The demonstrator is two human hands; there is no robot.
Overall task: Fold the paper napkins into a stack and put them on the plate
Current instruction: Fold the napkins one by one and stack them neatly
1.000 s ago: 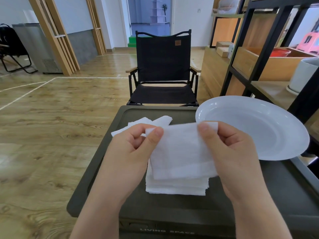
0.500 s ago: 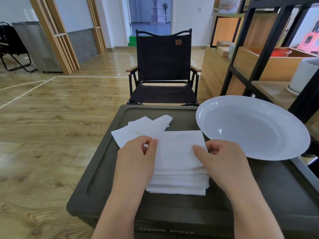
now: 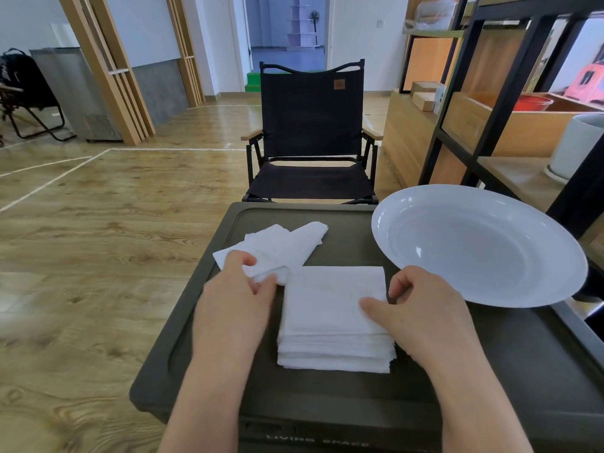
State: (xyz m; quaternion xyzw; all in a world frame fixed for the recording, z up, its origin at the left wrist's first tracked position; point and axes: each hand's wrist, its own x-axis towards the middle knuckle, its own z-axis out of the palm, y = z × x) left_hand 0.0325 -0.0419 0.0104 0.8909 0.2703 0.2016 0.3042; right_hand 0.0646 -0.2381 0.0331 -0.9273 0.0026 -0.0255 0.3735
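A stack of folded white paper napkins [image 3: 330, 322] lies on the dark green box lid [image 3: 327, 393]. Behind it to the left lie loose unfolded napkins [image 3: 287, 243]. My left hand [image 3: 238, 299] pinches the near corner of a loose napkin between thumb and fingers. My right hand [image 3: 421, 308] rests on the stack's right edge, thumb pressing on the top napkin. A large white plate [image 3: 477, 246] sits at the right rear of the lid with nothing in it.
A black folding chair [image 3: 310, 135] stands just beyond the box. A black-framed wooden shelf unit [image 3: 490, 103] with a white pot [image 3: 575, 145] rises at the right, close to the plate. Wooden floor [image 3: 98, 240] spreads to the left.
The folded napkin held up in both hands was laid on the stack. My left hand then moved left and back to grip a loose napkin; my right hand stays on the stack.
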